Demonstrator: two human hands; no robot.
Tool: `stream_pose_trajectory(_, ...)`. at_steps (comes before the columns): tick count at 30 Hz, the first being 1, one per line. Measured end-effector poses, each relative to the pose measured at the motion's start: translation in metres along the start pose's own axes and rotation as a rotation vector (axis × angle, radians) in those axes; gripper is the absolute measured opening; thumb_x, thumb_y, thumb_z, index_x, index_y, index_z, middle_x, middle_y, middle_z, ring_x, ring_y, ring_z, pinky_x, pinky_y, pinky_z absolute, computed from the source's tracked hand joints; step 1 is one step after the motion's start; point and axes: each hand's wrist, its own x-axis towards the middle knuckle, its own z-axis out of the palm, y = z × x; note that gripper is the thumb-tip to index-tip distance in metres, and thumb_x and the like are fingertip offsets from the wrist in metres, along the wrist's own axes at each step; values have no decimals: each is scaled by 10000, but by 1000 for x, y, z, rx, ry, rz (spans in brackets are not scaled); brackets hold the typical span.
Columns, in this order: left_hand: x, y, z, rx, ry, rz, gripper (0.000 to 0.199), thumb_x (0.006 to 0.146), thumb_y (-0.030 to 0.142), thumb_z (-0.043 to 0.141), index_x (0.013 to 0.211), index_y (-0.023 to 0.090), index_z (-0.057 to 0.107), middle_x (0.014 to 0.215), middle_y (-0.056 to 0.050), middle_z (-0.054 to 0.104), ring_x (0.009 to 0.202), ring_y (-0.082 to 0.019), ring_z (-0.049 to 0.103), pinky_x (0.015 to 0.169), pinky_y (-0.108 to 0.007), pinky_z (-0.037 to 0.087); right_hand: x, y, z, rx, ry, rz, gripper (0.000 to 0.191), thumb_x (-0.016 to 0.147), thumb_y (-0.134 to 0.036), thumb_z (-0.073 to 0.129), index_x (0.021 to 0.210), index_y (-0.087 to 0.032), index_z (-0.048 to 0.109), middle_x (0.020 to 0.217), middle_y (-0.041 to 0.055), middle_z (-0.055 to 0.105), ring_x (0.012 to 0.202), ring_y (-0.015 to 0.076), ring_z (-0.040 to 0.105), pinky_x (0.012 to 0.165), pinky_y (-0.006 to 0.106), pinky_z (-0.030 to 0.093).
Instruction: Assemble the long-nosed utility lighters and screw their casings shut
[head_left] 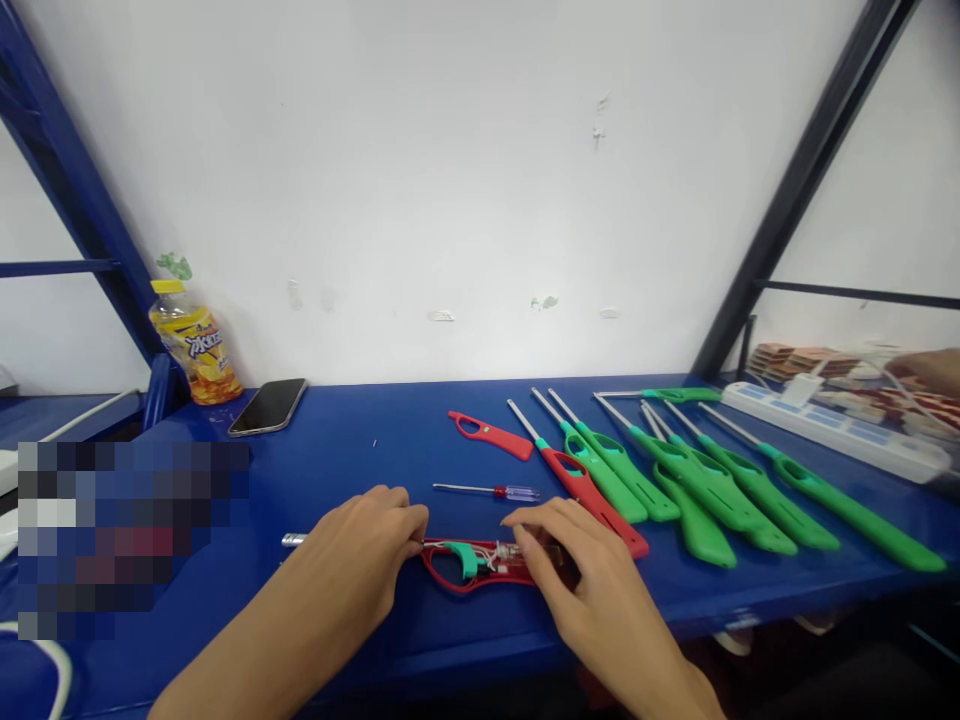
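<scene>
On the table before me lies an opened red gas lighter (517, 575), its green trigger, white wires and clear inner parts showing. My left hand (382, 530) is closed in a pinch at the neck of its case, where the metal tube (294, 540) begins. My right hand (574, 555) curves over the handle end, thumb and fingers around it, hiding that part. Just beyond my hands rests a screwdriver (516, 493) with a clear purplish handle. Farther back lies a loose red case half (495, 437). A whole red lighter (592, 495) is right of it.
Several green lighters (705, 480) spread over the right of the blue table (360, 415). Behind them is a white power strip (832, 430), with another person's hand (934, 370) at the far right. A phone (270, 407) and drink bottle (196, 345) stand back left.
</scene>
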Motion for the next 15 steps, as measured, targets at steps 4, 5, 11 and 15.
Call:
stream_pose_trajectory(4, -2, 1, -1, -16, 1, 5, 281, 1054, 89, 468, 993, 204, 718, 1086, -90, 716, 1029, -293, 688, 875, -413, 516, 7, -7, -7, -58, 50, -87, 206, 1107, -290, 500, 1100, -281, 706, 1108, 53, 762, 1054, 250, 721, 952, 397, 554)
stream_pose_trajectory(5, -3, 1, -1, -21, 4, 8, 283, 1052, 84, 469, 995, 202, 719, 1092, -91, 715, 1031, -292, 688, 876, -414, 517, 13, -9, -10, -106, 30, -114, 202, 1106, -295, 509, 1117, -277, 710, 1123, 58, 766, 1066, 254, 724, 961, 404, 556)
stream_pose_trajectory(11, -3, -4, 5, -54, 82, 50, 291, 1043, 79, 463, 977, 201, 718, 1060, -92, 712, 987, -300, 686, 850, -441, 529, 93, -6, -27, -710, -277, -252, 316, 1127, -209, 454, 1363, -184, 662, 1238, 135, 749, 1151, 268, 718, 992, 435, 574)
stream_pose_trajectory(15, -6, -4, 4, -70, 72, 63, 308, 1048, 80, 445, 1008, 198, 728, 1084, -104, 710, 1001, -317, 684, 878, -478, 541, 139, 16, -14, -844, -430, -264, 216, 1059, -272, 655, 1222, -138, 700, 1164, 94, 747, 1030, 243, 740, 925, 458, 613)
